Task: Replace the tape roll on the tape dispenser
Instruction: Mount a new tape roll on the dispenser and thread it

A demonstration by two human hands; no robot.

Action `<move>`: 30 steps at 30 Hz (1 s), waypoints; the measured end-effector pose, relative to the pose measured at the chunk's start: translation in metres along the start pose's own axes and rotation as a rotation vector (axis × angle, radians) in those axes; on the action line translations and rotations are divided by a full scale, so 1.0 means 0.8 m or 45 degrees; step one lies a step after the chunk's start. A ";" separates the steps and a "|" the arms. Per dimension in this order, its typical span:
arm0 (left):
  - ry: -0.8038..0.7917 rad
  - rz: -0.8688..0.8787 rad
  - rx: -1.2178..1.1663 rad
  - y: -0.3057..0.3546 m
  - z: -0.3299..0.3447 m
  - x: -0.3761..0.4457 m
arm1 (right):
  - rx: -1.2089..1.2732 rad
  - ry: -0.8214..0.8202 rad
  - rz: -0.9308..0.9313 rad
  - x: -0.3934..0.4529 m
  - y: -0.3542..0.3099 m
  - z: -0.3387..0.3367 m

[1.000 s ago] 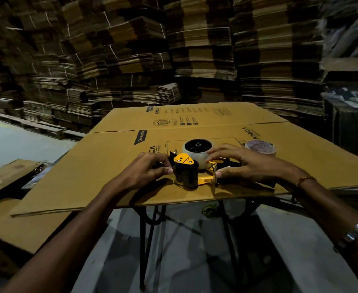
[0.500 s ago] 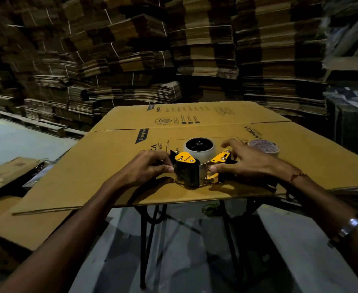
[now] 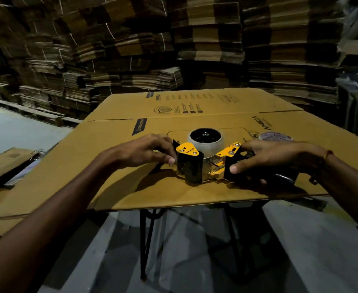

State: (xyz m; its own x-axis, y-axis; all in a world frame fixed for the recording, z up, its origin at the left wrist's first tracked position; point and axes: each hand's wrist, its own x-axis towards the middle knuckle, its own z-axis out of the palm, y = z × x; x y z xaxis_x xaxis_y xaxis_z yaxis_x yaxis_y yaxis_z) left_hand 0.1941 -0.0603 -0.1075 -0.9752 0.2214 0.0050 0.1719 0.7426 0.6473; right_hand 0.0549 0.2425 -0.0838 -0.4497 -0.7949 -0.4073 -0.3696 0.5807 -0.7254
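Two bare hands at frame centre, both on one yellow-and-black metal tape dispenser (image 3: 205, 163) lying on a flattened brown cardboard sheet (image 3: 110, 166).

Left hand (image 3: 144, 151): forearm enters from the lower left corner, wrist level, fingers curled over the dispenser's left end, thumb tip pressed against the black roller guard. Grips the dispenser.

Right hand (image 3: 267, 159): forearm enters from the right edge, a thin bracelet at the wrist. Fingers bent round the dispenser's black right-hand plate, thumb laid across its front face, remaining fingers wrapped behind and beneath. Grips the dispenser.

Tape dispenser: centre of frame, near the sheet's front edge, yellow plates uppermost, a spring visible between the two black ends.

Pale tape roll with black hub (image 3: 205, 139): seated at the dispenser's far side, just above the hands in frame.

Second flat tape roll with printed pale core (image 3: 276, 136): on the sheet, right of centre, just behind the right hand; contact with the hand cannot be told.

Black metal stand (image 3: 147, 240): under the sheet, lower centre.

Stacked flattened cartons (image 3: 205, 39): filling the upper frame.
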 end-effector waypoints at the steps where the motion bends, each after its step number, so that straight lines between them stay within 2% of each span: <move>1: -0.024 0.001 -0.018 -0.002 -0.005 0.003 | 0.015 -0.010 -0.012 0.004 0.001 -0.003; 6: -0.118 -0.022 -0.051 -0.015 -0.034 0.036 | 0.101 -0.046 0.016 0.033 0.003 -0.031; 12: -0.185 -0.128 -0.047 -0.017 -0.057 0.068 | 0.209 -0.027 0.102 0.031 -0.031 -0.049; 17: -0.139 -0.279 -0.036 -0.007 -0.064 0.076 | 0.203 -0.013 0.171 0.020 -0.059 -0.065; 20: -0.145 -0.294 -0.007 0.018 -0.070 0.080 | 0.198 -0.002 0.181 0.007 -0.068 -0.078; 24: -0.240 -0.374 -0.209 0.046 -0.072 0.081 | 0.135 0.012 0.224 -0.018 -0.065 -0.085; 30: -0.323 -0.448 -0.391 0.076 -0.076 0.088 | 0.025 0.169 0.092 -0.055 -0.064 -0.079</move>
State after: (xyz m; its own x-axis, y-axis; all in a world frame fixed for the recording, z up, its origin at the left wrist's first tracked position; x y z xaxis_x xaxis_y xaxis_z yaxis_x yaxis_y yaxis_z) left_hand 0.1271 -0.0379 -0.0217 -0.8955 0.1667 -0.4127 -0.2453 0.5887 0.7702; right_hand 0.0421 0.2590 0.0065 -0.5785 -0.7204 -0.3826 -0.3171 0.6308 -0.7082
